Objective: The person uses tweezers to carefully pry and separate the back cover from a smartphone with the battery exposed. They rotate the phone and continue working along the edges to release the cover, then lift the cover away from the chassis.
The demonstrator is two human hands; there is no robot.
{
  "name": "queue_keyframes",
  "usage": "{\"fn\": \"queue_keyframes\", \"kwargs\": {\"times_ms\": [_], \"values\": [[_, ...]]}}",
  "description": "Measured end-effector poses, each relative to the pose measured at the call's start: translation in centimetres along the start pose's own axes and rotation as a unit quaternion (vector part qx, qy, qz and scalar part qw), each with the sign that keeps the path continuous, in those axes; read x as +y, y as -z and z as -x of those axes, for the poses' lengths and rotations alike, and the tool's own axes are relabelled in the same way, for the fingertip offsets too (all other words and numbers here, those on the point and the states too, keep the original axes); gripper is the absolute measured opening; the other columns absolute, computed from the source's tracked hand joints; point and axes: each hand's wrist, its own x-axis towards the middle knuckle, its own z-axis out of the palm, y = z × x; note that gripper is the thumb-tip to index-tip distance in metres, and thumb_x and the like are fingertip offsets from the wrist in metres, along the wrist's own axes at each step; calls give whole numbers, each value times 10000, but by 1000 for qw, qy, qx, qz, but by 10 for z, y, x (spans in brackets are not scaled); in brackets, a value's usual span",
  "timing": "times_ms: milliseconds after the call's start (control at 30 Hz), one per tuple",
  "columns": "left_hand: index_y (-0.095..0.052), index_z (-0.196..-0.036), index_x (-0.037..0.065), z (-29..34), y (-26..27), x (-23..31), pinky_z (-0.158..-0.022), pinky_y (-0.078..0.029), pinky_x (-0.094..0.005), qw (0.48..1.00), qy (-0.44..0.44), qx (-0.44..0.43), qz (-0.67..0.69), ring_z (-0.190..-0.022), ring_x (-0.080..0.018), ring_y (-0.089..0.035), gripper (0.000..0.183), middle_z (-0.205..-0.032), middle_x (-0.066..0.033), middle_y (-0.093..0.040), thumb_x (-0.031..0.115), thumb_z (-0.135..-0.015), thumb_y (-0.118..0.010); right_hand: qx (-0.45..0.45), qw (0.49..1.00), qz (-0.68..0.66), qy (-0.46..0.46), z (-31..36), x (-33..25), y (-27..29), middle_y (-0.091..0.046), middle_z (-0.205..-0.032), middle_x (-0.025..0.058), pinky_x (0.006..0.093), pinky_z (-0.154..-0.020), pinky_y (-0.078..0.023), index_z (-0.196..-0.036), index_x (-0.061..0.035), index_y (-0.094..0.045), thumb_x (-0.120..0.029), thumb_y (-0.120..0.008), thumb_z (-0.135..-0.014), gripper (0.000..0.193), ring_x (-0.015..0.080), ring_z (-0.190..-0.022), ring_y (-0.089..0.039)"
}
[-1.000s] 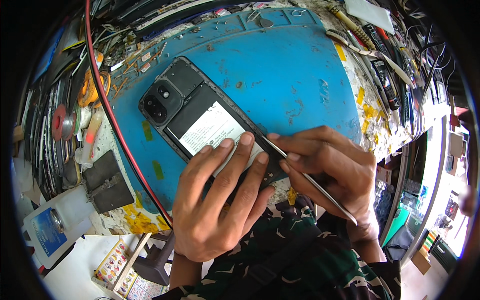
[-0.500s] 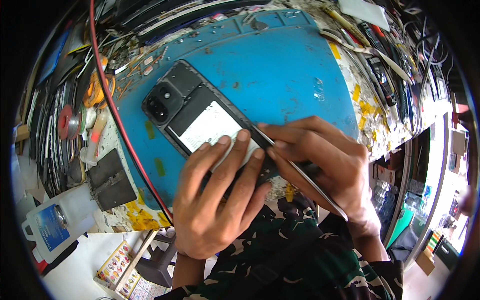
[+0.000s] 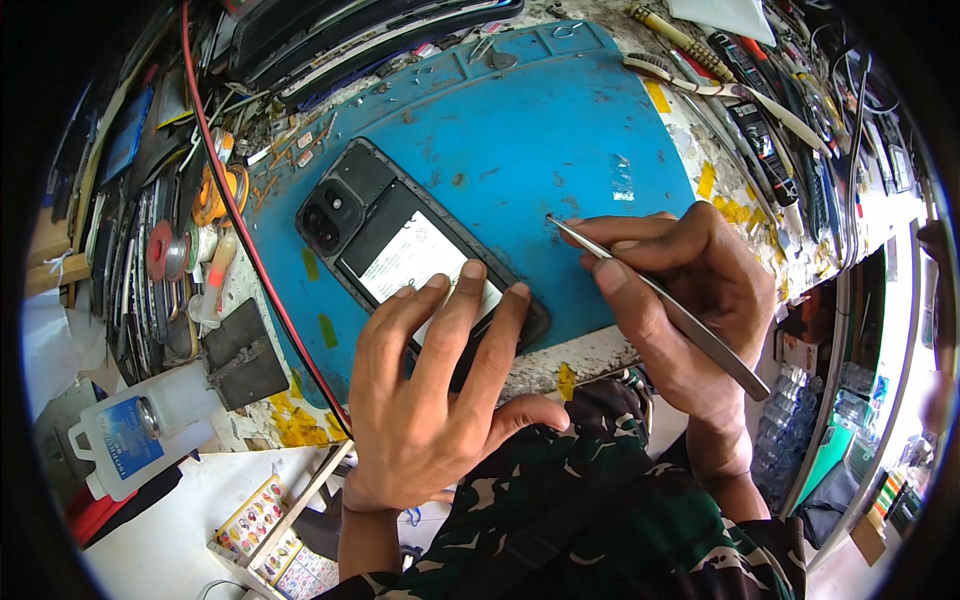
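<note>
resting spread fingertips [image 3: 472,270] across the battery's [image 3: 386,218] white label [image 3: 404,258], the left hand [image 3: 430,410] steadied the opened smartphone [image 3: 414,238] on the blue repair mat [image 3: 590,130]; set apart, the right hand [image 3: 695,300] pinched steel tweezers [image 3: 672,310]. a loosened grip could have lost the dark speck [image 3: 549,217] at their tip, and careless downward pressure could have dented the battery.

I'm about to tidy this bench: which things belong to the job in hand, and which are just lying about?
In the job:
phone, left hand resting on it
slim metal tool, held in right hand
blue mat, under the phone

Apparently lying about:
brush
red spool
blue-labelled bottle
</note>
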Motion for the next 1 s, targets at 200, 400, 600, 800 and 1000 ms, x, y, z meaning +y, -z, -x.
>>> {"fn": "queue_keyframes", "kwargs": {"times_ms": [200,400,600,800,1000], "values": [[-682,-1239,-5,-2,2,6,-894,-557,-443,1000,11,-8,-6,-1095,-332,-591,863,-1293,-132,-615,761,-904,-466,-7,1000,-3,-6,3,1,4,-731,-1066,259,323,-852,-568,-917,36,-551,44,-689,-916,139,200,-978,-706],[-679,-1242,3,1,1,7,-899,-546,-458,999,-6,5,-34,-1082,-355,-617,893,-1296,-169,-627,784,-909,-405,-48,994,55,77,7,5,11,-742,-981,243,318,-765,-561,-876,19,-565,54,-739,-847,179,192,-873,-709],[-703,-1219,54,0,1,6,-883,-526,-457,994,34,77,67,-1062,-307,-638,488,-1251,-119,-664,448,-930,-694,-111,984,30,133,21,1,23,-737,-868,124,351,-668,-574,-853,-4,-657,-19,-802,-796,157,269,-768,-726],[-763,-980,178,13,12,20,-851,-482,-397,981,-40,119,150,-875,-154,-620,273,-1021,33,-714,133,-730,-863,-197,974,-21,105,38,1,37,-714,-809,116,369,-624,-547,-832,-5,-663,1,-793,-799,135,293,-723,-697],[-750,-913,216,26,18,27,-791,-502,-357,955,-118,63,266,-850,-128,-616,249,-997,69,-680,133,-711,-871,-313,926,-187,95,31,17,48,-736,-788,177,365,-577,-557,-781,-1,-678,44,-812,-762,143,312,-692,-725]]}}
